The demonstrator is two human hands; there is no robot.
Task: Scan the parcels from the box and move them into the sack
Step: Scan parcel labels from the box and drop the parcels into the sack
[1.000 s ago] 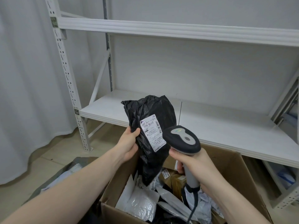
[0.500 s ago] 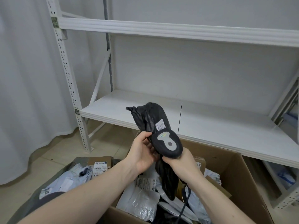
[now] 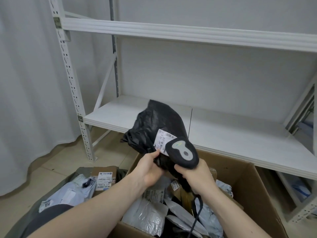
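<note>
Left hand point(image 3: 151, 170) pinches black parcel point(image 3: 154, 127) at its lower edge, held up over the open cardboard box point(image 3: 253, 189). Right hand point(image 3: 197, 176) grips scanner point(image 3: 182, 152), head right against the parcel's white label point(image 3: 162, 140). Sack point(image 3: 82, 170) with parcels sits left of box.

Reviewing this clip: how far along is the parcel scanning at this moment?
Done: several parcels already lie in the sack, including a small carton. In hand: the left hand grips a black bag parcel while the right hand holds the scanner at its label. Left: many parcels fill the box.
</note>
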